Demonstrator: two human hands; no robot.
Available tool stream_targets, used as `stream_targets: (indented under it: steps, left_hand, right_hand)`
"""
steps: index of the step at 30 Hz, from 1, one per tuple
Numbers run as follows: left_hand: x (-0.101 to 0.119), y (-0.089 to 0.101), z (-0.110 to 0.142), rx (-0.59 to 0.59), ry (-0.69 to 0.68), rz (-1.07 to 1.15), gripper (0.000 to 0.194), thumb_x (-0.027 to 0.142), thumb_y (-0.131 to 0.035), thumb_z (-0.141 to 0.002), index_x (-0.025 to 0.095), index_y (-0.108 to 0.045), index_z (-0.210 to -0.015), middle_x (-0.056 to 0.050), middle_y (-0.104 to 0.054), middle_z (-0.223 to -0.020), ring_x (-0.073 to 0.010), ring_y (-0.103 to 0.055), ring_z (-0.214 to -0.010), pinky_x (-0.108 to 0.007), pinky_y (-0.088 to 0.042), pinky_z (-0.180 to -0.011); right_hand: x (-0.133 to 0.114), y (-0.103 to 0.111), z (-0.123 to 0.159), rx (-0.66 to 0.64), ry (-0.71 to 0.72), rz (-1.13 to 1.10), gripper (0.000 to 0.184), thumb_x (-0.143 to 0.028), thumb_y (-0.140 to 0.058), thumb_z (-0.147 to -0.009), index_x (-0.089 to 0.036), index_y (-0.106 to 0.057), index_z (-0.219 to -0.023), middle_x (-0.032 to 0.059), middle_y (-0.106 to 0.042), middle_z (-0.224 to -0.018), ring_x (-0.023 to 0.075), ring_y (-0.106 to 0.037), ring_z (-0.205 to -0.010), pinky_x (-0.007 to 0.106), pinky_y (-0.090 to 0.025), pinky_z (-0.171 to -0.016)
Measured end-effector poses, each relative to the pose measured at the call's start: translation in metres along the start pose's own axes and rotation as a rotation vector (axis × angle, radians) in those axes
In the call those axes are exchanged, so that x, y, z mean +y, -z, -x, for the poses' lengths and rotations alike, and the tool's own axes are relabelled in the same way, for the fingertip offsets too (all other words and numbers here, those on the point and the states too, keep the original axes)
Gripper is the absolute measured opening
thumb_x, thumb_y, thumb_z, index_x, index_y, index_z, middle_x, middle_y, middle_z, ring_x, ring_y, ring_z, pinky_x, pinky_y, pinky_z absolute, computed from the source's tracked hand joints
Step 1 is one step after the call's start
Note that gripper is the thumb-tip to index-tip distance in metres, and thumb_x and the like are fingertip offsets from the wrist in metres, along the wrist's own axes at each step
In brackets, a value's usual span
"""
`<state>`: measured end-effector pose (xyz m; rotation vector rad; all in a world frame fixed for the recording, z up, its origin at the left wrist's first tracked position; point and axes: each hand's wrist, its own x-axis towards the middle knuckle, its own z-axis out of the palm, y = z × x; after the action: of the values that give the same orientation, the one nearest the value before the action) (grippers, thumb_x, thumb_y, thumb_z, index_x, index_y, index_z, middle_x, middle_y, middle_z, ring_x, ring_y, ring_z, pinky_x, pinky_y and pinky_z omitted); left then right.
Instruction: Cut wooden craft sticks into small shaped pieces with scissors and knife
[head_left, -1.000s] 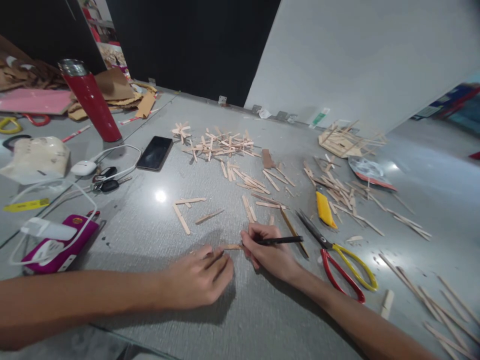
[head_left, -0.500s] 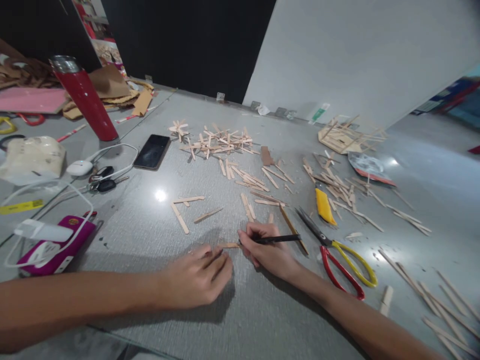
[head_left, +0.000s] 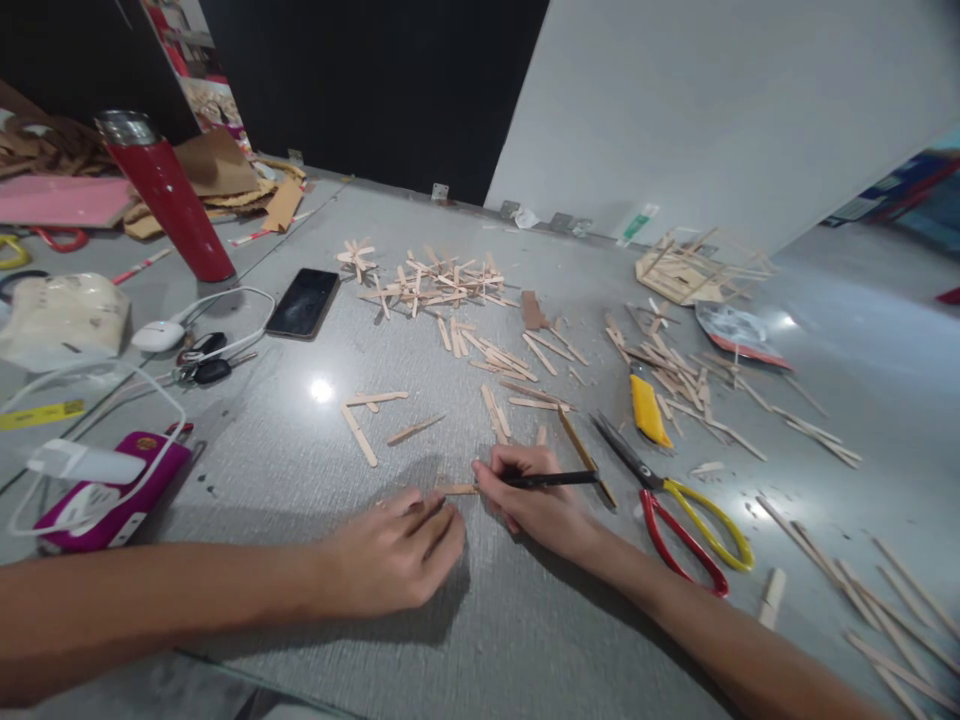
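Observation:
My left hand point(head_left: 409, 555) is closed, its fingertips pinching a short wooden craft stick point(head_left: 460, 489) low over the grey table. My right hand point(head_left: 529, 495) is closed around a slim black pen-like tool point(head_left: 559, 478), its back end pointing right. The tool's tip is hidden behind the fingers at the stick's right end, so I cannot tell whether it is a pen or a craft knife. Just beyond the hands lie a loose split stick point(head_left: 417, 430) and an angle of joined sticks point(head_left: 358, 432). A brown strip point(head_left: 585, 455) lies behind my right hand.
Scissors point(head_left: 660, 487) with red and yellow handles and a yellow cutter point(head_left: 649, 410) lie right. Stick piles point(head_left: 450, 285) spread behind, with a stick frame point(head_left: 682, 275) at the back right. Leftward are a phone point(head_left: 304, 303), red flask point(head_left: 169, 200), keys point(head_left: 210, 360) and purple power bank point(head_left: 127, 490).
My right hand and the black tool have shifted very slightly left. My left hand keeps its place on the stick.

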<state>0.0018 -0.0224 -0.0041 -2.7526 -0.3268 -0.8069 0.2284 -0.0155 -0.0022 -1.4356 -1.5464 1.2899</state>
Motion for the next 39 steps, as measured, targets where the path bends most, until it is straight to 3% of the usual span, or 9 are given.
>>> stream_targets:
  steps: [18, 30, 39]
  left_hand:
    - [-0.002, 0.003, -0.004, 0.003, 0.005, -0.007, 0.028, 0.003, -0.045, -0.095, 0.001, -0.073, -0.101, -0.016, -0.079, -0.096, -0.0239, -0.077, -0.086, -0.034, -0.061, -0.073]
    - [0.0, 0.0, -0.002, -0.001, 0.007, 0.001, 0.026, 0.006, -0.047, -0.096, 0.001, -0.071, -0.103, -0.017, -0.079, -0.097, -0.0238, -0.076, -0.088, -0.035, -0.059, -0.077]
    - [0.001, -0.001, 0.0, -0.009, 0.005, 0.01, 0.023, 0.007, -0.051, -0.095, 0.0, -0.07, -0.105, -0.019, -0.078, -0.097, -0.0249, -0.076, -0.089, -0.036, -0.059, -0.079]
  right_hand:
    - [-0.013, 0.004, 0.0, -0.029, -0.024, 0.021, 0.044, -0.036, -0.062, -0.092, -0.022, -0.048, -0.053, -0.007, -0.045, -0.039, 0.0062, -0.04, -0.032, 0.018, -0.03, -0.035]
    - [-0.005, 0.0, 0.0, -0.011, -0.027, -0.039, 0.046, -0.047, -0.067, -0.09, -0.022, -0.049, -0.056, -0.0054, -0.053, -0.045, 0.0076, -0.047, -0.032, 0.018, -0.033, -0.034]
    - [0.0, -0.004, -0.003, 0.0, -0.041, -0.064, 0.048, -0.049, -0.067, -0.09, -0.022, -0.046, -0.056, -0.006, -0.052, -0.046, 0.0061, -0.044, -0.029, 0.017, -0.029, -0.03]
